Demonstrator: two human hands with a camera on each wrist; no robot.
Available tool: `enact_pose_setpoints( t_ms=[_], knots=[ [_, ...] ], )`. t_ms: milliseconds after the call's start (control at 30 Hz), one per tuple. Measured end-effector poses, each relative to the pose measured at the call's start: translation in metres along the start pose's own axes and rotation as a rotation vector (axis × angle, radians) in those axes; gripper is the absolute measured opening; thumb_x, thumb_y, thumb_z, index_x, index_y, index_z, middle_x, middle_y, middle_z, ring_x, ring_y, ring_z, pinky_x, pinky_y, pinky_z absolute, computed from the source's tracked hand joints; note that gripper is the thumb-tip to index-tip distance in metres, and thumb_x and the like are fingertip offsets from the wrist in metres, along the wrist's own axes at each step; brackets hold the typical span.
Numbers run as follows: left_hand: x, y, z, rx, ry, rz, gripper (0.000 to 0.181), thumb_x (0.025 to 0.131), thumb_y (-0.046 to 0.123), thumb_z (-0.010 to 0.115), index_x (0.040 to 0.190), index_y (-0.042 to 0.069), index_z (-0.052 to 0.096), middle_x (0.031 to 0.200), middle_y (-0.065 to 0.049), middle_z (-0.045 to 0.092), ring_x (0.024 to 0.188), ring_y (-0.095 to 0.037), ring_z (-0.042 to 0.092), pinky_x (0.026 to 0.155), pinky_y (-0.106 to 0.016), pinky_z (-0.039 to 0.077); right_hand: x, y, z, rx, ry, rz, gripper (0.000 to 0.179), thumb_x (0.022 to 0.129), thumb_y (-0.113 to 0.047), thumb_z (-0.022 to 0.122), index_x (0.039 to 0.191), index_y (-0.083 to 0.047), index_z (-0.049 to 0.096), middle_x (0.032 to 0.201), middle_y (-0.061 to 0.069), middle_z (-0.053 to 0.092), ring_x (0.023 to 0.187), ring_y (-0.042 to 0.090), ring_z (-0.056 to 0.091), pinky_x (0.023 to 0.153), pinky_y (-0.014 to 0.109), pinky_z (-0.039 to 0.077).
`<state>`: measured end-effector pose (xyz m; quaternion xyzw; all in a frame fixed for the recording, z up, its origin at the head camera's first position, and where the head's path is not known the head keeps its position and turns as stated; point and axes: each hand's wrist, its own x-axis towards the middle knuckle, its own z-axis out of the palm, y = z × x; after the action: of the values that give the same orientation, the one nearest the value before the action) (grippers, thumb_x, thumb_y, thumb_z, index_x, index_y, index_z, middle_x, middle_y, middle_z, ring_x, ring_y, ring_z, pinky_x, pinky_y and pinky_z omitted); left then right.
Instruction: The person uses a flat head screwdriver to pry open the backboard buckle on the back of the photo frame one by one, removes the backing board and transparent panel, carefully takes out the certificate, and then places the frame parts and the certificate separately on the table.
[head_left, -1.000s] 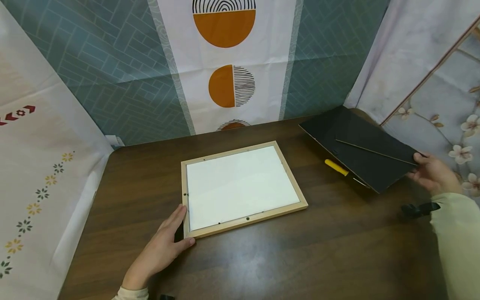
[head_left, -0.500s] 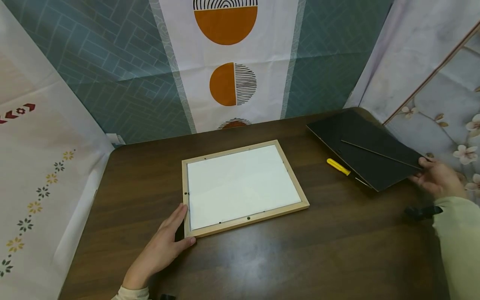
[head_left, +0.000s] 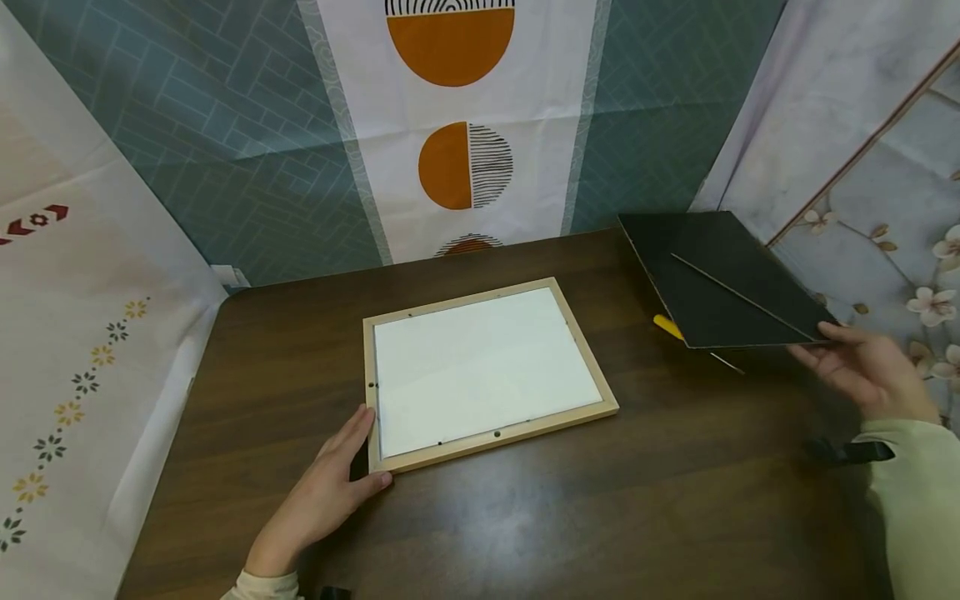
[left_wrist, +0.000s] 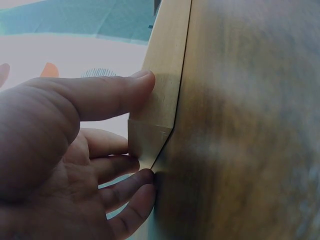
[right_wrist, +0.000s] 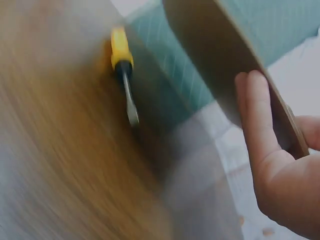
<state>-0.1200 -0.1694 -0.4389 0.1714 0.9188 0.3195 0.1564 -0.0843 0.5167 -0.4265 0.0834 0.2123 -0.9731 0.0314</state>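
A light wooden picture frame (head_left: 491,429) lies on the table with a white sheet (head_left: 487,371) inside it. My left hand (head_left: 318,500) holds its near left corner, thumb on the front edge and fingers along the left side; the left wrist view shows the thumb (left_wrist: 142,85) against the wood. At the right, my right hand (head_left: 870,375) pinches the near right corner of a black backing board (head_left: 720,258) that has a thin strut on its face. The board is lifted and tilted above the table. Beneath it lies a yellow-handled screwdriver (right_wrist: 120,47), partly hidden in the head view.
The dark wooden table (head_left: 525,517) meets a patterned green and white cloth (head_left: 465,100) at the back. A white cloth (head_left: 90,358) hangs on the left, and a flowered cloth (head_left: 862,167) stands close behind the board on the right.
The near edge of the backing board has swung up and away, changing its tilt, and it covers more of the screwdriver's handle. My left hand and the picture frame stay in place.
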Motion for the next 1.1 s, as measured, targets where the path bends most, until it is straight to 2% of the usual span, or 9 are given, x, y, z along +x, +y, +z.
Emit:
enact_pose_setpoints(
  t_ms=[133, 267, 400, 567, 667, 767, 867, 1000, 1100],
  knots=[
    [0.0, 0.001, -0.002, 0.006, -0.002, -0.006, 0.091, 0.094, 0.03, 0.074, 0.163, 0.011, 0.019, 0.168, -0.014, 0.012, 0.148, -0.046, 0.015, 0.108, -0.07, 0.024, -0.005, 0.016, 0.016, 0.001, -0.048, 0.026, 0.039, 0.107, 0.006, 0.025, 0.124, 0.006, 0.06, 0.128, 0.019, 0.063, 0.115, 0.044, 0.062, 0.096, 0.055, 0.049],
    [0.0, 0.001, -0.003, 0.006, -0.007, -0.016, 0.091, 0.094, 0.031, 0.074, 0.163, 0.011, 0.018, 0.168, -0.014, 0.011, 0.148, -0.046, 0.014, 0.108, -0.07, 0.024, -0.004, 0.035, 0.033, 0.087, -0.09, 0.065, 0.045, 0.106, 0.007, 0.02, 0.132, 0.005, 0.057, 0.138, 0.017, 0.057, 0.125, 0.044, 0.055, 0.106, 0.054, 0.04],
    [0.0, 0.0, -0.003, 0.009, -0.011, -0.023, 0.091, 0.095, 0.032, 0.074, 0.163, 0.011, 0.017, 0.168, -0.014, 0.01, 0.149, -0.045, 0.014, 0.108, -0.07, 0.024, -0.001, 0.058, 0.054, 0.197, -0.063, 0.067, 0.048, 0.105, 0.009, 0.021, 0.141, -0.001, 0.052, 0.146, 0.013, 0.05, 0.134, 0.042, 0.047, 0.114, 0.052, 0.029],
    [-0.002, 0.0, -0.002, 0.017, -0.011, -0.024, 0.091, 0.095, 0.033, 0.073, 0.163, 0.011, 0.017, 0.168, -0.015, 0.01, 0.148, -0.047, 0.014, 0.107, -0.07, 0.025, 0.009, 0.095, 0.079, 0.298, -0.027, 0.008, 0.054, 0.104, 0.014, 0.027, 0.149, -0.011, 0.043, 0.152, 0.008, 0.043, 0.14, 0.036, 0.041, 0.116, 0.048, 0.025],
    [-0.002, -0.001, -0.001, 0.017, -0.008, -0.012, 0.091, 0.095, 0.033, 0.073, 0.163, 0.01, 0.017, 0.168, -0.015, 0.011, 0.148, -0.047, 0.015, 0.107, -0.07, 0.025, 0.018, 0.111, 0.086, 0.285, -0.053, -0.01, 0.048, 0.103, 0.013, 0.03, 0.146, -0.007, 0.04, 0.149, 0.011, 0.043, 0.137, 0.036, 0.044, 0.113, 0.046, 0.033],
    [-0.001, -0.001, 0.0, 0.012, -0.009, -0.009, 0.09, 0.095, 0.033, 0.072, 0.163, 0.01, 0.017, 0.168, -0.015, 0.01, 0.148, -0.046, 0.014, 0.108, -0.07, 0.024, 0.026, 0.12, 0.089, 0.164, -0.078, 0.016, 0.035, 0.104, 0.009, 0.032, 0.134, -0.003, 0.044, 0.14, 0.015, 0.047, 0.123, 0.036, 0.05, 0.097, 0.041, 0.047],
    [-0.002, 0.0, 0.001, 0.014, -0.012, -0.015, 0.09, 0.096, 0.034, 0.072, 0.163, 0.01, 0.017, 0.168, -0.015, 0.01, 0.148, -0.047, 0.014, 0.108, -0.07, 0.024, 0.034, 0.131, 0.092, 0.061, -0.085, 0.032, 0.033, 0.105, 0.009, 0.032, 0.13, -0.005, 0.047, 0.134, 0.016, 0.05, 0.114, 0.036, 0.052, 0.085, 0.039, 0.05],
    [-0.002, 0.001, 0.001, 0.016, -0.01, -0.017, 0.09, 0.095, 0.032, 0.072, 0.163, 0.01, 0.017, 0.168, -0.015, 0.01, 0.148, -0.047, 0.014, 0.108, -0.07, 0.023, 0.042, 0.147, 0.102, 0.126, -0.084, -0.017, 0.046, 0.102, 0.016, 0.032, 0.136, -0.009, 0.051, 0.136, 0.012, 0.053, 0.122, 0.035, 0.054, 0.099, 0.043, 0.048],
    [-0.002, 0.002, 0.0, 0.017, -0.007, -0.011, 0.09, 0.095, 0.033, 0.072, 0.163, 0.01, 0.017, 0.168, -0.015, 0.01, 0.148, -0.047, 0.014, 0.108, -0.07, 0.023, 0.047, 0.155, 0.11, 0.175, -0.071, -0.028, 0.041, 0.102, 0.015, 0.036, 0.134, -0.006, 0.05, 0.134, 0.012, 0.053, 0.122, 0.035, 0.054, 0.104, 0.043, 0.045]
  ],
)
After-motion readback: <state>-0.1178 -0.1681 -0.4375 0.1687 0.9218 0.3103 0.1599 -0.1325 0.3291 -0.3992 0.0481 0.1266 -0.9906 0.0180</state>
